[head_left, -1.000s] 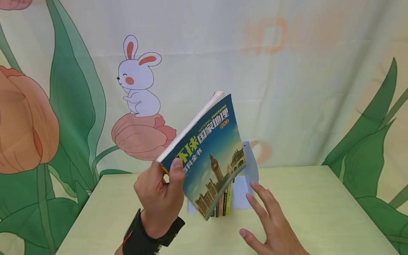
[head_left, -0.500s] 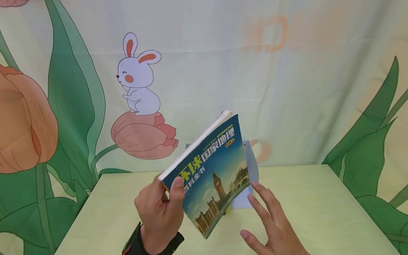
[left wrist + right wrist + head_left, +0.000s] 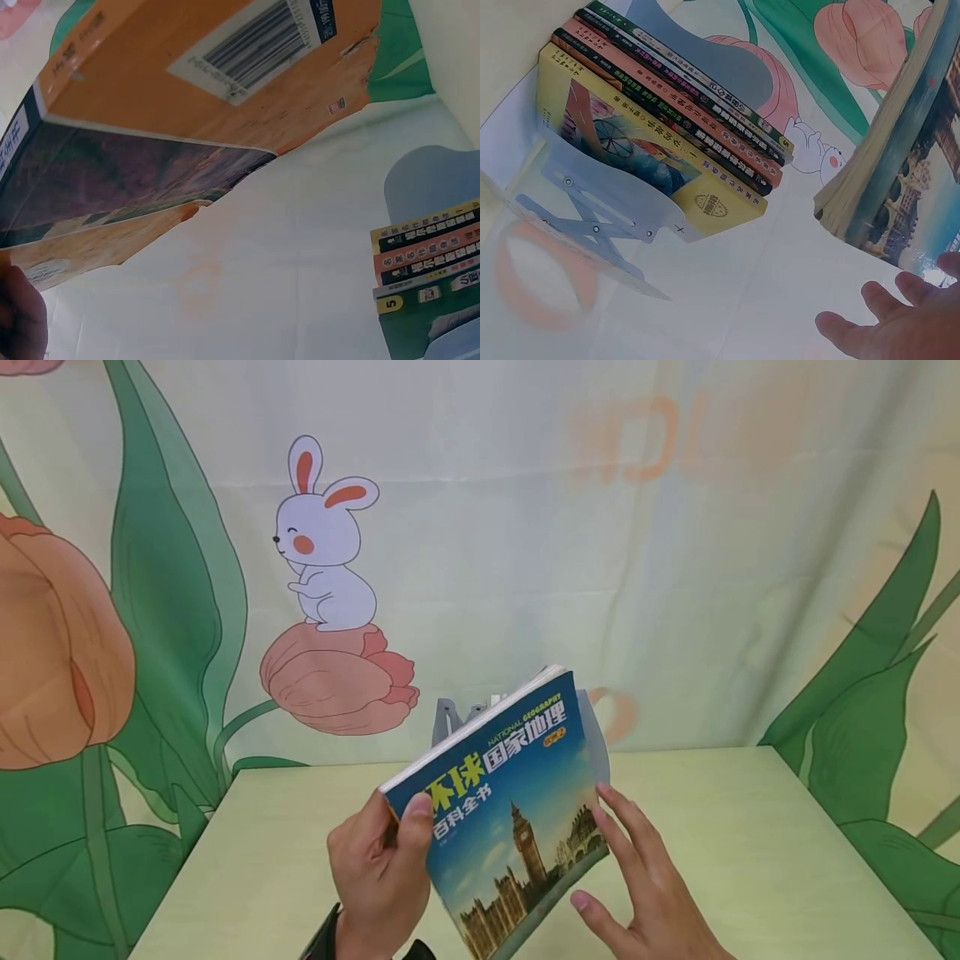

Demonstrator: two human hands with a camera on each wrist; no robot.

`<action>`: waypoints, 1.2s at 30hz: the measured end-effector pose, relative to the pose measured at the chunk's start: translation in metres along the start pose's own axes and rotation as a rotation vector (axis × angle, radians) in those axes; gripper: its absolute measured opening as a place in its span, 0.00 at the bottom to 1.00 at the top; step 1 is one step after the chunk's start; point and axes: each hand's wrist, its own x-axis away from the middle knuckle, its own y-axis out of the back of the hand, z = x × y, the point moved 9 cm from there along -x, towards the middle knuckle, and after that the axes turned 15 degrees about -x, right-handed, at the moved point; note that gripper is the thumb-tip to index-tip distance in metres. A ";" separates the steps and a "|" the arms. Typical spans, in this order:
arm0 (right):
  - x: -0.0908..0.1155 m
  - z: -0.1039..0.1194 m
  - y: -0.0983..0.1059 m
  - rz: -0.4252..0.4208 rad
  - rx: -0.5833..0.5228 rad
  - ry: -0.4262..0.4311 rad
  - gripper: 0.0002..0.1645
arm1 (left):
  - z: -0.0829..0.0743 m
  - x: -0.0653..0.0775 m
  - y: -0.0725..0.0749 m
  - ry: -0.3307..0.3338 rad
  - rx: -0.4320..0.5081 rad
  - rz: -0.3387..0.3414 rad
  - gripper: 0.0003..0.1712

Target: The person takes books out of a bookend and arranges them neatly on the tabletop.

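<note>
A paperback book with a blue cover and a picture of a clock tower is tilted in the air. My left hand grips its left corner, thumb on the front cover. From below, the left wrist view shows an orange back surface with a barcode. My right hand is beside the book's right edge, fingers spread; whether the fingertips touch it I cannot tell. Behind the book, several thin books stand upright in a pale blue-grey bookend, mostly hidden in the head view.
A light yellow-green table runs under the hands. Behind it hangs a cloth backdrop printed with a rabbit, tulips and leaves. The bookend's crossed folding arms show in the right wrist view.
My left hand has lowered the book and brought it closer, so it covers most of the standing books in the head view. The right hand has hardly moved.
</note>
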 end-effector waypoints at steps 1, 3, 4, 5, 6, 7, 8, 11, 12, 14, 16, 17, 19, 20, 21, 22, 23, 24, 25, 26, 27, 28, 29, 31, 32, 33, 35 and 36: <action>0.000 -0.001 0.000 -0.001 -0.005 -0.004 0.55 | 0.001 0.001 -0.001 0.018 0.010 0.007 0.12; 0.000 -0.003 0.000 0.008 -0.022 -0.006 0.56 | 0.004 0.002 -0.002 0.048 0.029 0.015 0.12; 0.000 -0.004 -0.001 0.015 -0.034 -0.004 0.56 | 0.005 0.002 -0.002 0.060 0.034 0.018 0.12; 0.000 -0.005 -0.001 0.020 -0.048 -0.009 0.56 | 0.007 0.003 -0.003 0.073 0.041 0.020 0.12; 0.000 -0.007 -0.002 0.028 -0.066 -0.017 0.56 | 0.008 0.004 -0.003 0.081 0.048 0.020 0.12; -0.001 -0.009 -0.002 0.032 -0.086 -0.021 0.56 | 0.009 0.005 -0.003 0.088 0.055 0.021 0.12; -0.002 -0.010 -0.003 0.036 -0.105 -0.020 0.56 | 0.010 0.006 -0.004 0.098 0.064 0.020 0.13; -0.004 -0.014 -0.005 0.047 -0.173 -0.039 0.55 | 0.014 0.008 -0.005 0.120 0.089 0.024 0.13; -0.005 -0.015 -0.006 0.055 -0.200 -0.048 0.55 | 0.015 0.009 -0.006 0.126 0.092 0.025 0.13; -0.005 -0.018 -0.010 0.075 -0.257 -0.085 0.53 | 0.016 0.011 -0.006 0.144 0.088 0.028 0.13; -0.003 -0.023 -0.015 0.097 -0.300 -0.132 0.51 | 0.017 0.013 -0.007 0.156 0.089 0.031 0.13; -0.002 -0.025 -0.017 0.107 -0.317 -0.153 0.50 | 0.017 0.014 -0.008 0.164 0.086 0.033 0.13; 0.000 -0.031 -0.023 0.138 -0.357 -0.211 0.48 | 0.018 0.016 -0.009 0.185 0.085 0.034 0.13; 0.001 -0.034 -0.025 0.153 -0.376 -0.233 0.47 | 0.018 0.017 -0.010 0.194 0.092 0.035 0.13; 0.002 -0.036 -0.028 0.169 -0.398 -0.257 0.45 | 0.019 0.018 -0.011 0.212 0.096 0.038 0.13; 0.002 -0.038 -0.030 0.184 -0.424 -0.279 0.44 | 0.020 0.019 -0.011 0.231 0.094 0.039 0.13; 0.003 -0.040 -0.032 0.195 -0.459 -0.306 0.43 | 0.021 0.020 -0.012 0.252 0.092 0.043 0.13; 0.004 -0.042 -0.035 0.206 -0.494 -0.335 0.42 | 0.022 0.021 -0.012 0.272 0.096 0.046 0.13; 0.004 -0.043 -0.037 0.219 -0.521 -0.356 0.41 | 0.024 0.021 -0.013 0.292 0.099 0.048 0.13; 0.005 -0.045 -0.039 0.229 -0.544 -0.380 0.40 | 0.025 0.022 -0.013 0.312 0.102 0.051 0.13; 0.006 -0.047 -0.041 0.242 -0.579 -0.401 0.39 | 0.027 0.023 -0.014 0.330 0.106 0.055 0.13; 0.007 -0.048 -0.043 0.246 -0.606 -0.418 0.38 | 0.029 0.024 -0.015 0.346 0.113 0.058 0.13; 0.007 -0.049 -0.045 0.253 -0.642 -0.437 0.38 | 0.030 0.025 -0.016 0.365 0.119 0.063 0.13; 0.009 -0.053 -0.047 0.259 -0.694 -0.491 0.36 | 0.034 0.028 -0.018 0.407 0.141 0.073 0.14; 0.010 -0.055 -0.049 0.260 -0.724 -0.517 0.36 | 0.036 0.029 -0.019 0.427 0.151 0.079 0.14; 0.011 -0.056 -0.050 0.259 -0.753 -0.535 0.36 | 0.037 0.031 -0.020 0.447 0.157 0.084 0.14; 0.012 -0.058 -0.051 0.254 -0.790 -0.570 0.36 | 0.040 0.034 -0.022 0.479 0.167 0.091 0.14; 0.013 -0.058 -0.051 0.249 -0.802 -0.584 0.36 | 0.041 0.035 -0.022 0.492 0.169 0.094 0.15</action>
